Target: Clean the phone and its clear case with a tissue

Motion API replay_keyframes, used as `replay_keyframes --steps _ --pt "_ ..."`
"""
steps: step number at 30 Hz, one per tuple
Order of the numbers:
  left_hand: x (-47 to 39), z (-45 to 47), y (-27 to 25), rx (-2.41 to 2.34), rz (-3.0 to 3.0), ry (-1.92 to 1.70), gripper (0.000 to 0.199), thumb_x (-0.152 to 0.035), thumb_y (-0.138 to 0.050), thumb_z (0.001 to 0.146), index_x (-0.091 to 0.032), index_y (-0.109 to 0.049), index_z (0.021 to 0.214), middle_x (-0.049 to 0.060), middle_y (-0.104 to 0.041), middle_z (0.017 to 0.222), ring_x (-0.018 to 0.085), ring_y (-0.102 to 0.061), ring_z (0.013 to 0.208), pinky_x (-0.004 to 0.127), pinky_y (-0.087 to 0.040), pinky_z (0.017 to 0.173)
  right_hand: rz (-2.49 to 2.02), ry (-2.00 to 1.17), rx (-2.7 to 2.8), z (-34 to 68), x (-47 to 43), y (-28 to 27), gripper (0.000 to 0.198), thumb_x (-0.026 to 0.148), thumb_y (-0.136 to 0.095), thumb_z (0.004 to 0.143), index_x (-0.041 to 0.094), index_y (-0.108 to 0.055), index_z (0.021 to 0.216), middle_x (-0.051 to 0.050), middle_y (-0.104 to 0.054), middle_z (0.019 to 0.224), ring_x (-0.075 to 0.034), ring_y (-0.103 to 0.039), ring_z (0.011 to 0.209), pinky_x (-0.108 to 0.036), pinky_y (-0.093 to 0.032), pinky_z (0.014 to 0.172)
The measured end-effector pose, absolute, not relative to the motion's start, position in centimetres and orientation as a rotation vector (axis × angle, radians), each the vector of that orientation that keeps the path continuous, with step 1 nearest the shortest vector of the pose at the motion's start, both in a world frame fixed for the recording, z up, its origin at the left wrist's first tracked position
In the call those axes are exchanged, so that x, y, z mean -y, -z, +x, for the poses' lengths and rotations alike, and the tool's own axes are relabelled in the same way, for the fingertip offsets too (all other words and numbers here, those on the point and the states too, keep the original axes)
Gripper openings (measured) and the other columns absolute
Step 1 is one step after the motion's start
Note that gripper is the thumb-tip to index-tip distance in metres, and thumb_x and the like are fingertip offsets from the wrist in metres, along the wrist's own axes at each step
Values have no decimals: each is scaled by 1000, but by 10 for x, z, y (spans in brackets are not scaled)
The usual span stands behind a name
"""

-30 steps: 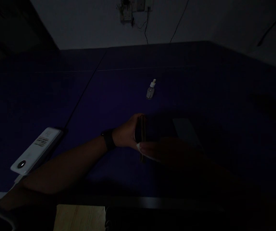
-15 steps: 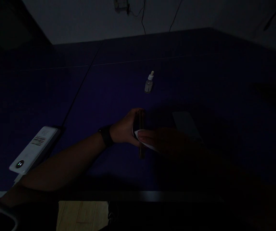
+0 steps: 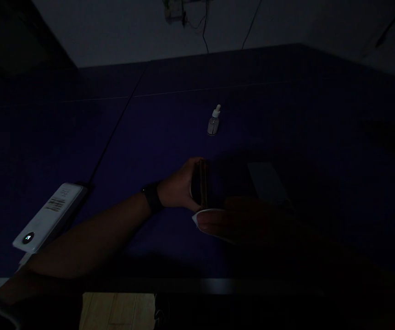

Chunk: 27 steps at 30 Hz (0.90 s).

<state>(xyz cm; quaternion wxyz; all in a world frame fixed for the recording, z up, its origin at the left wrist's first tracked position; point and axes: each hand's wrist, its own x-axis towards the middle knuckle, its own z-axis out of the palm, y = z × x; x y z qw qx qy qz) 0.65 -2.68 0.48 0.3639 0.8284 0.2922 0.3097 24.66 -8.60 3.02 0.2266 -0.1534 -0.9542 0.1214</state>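
My left hand (image 3: 178,187), with a dark watch on its wrist, is closed round a thin slab (image 3: 203,183). The slab stands on its narrow side with a brownish edge facing up; darkness hides what kind of thing it is. At its near end is my right hand (image 3: 225,219), mostly in shadow. Its fingers press on a thin white cloth or tissue (image 3: 195,221), whose pale rim shows round the fingertips. Whether the cloth touches the slab I cannot tell. Beyond both hands a small dropper bottle (image 3: 213,124) with a white top stands upright.
On the left of the purple table (image 3: 156,133) lies a white power bank (image 3: 42,222) with a lit display and a cable. A flat grey rectangle (image 3: 266,178) lies right of the slab. The wall (image 3: 114,32) with hanging cords is behind; the table's front edge (image 3: 197,285) runs below.
My right hand and the white cloth have slid toward me, from the middle of the slab to its near end. My left hand keeps its grip in nearly the same place.
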Motion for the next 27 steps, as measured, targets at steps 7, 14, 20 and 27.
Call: replay_keyframes --steps 7,14,20,27 --pt "29 7 -6 -768 2124 -826 111 -52 -93 47 -22 -37 138 15 -51 131 36 -53 122 53 -43 108 -391 -101 2550 243 80 -30 38 15 -39 104 16 -45 141 -11 -66 133 -18 -68 99 -32 -53 79" --pt "29 7 -7 -751 2129 -800 110 -52 -94 48 -23 -38 138 14 -52 131 36 -54 124 54 -42 110 -343 -168 2582 245 81 -29 37 14 -38 104 22 -48 139 -6 -68 129 -15 -67 88 -32 -50 75" --pt "33 9 -10 -771 2053 -836 111 -52 -95 46 -23 -38 137 14 -53 132 36 -54 123 54 -43 108 -348 -156 2606 251 78 -37 42 13 -34 104 19 -43 144 -8 -66 133 -17 -66 86 -34 -50 72" --pt "34 12 -10 -836 1965 -848 106 -53 -93 50 -22 -38 135 13 -53 129 34 -55 121 52 -44 106 -364 -179 2559 253 83 -42 37 16 -39 104 21 -49 139 -6 -68 129 -16 -67 92 -33 -50 76"
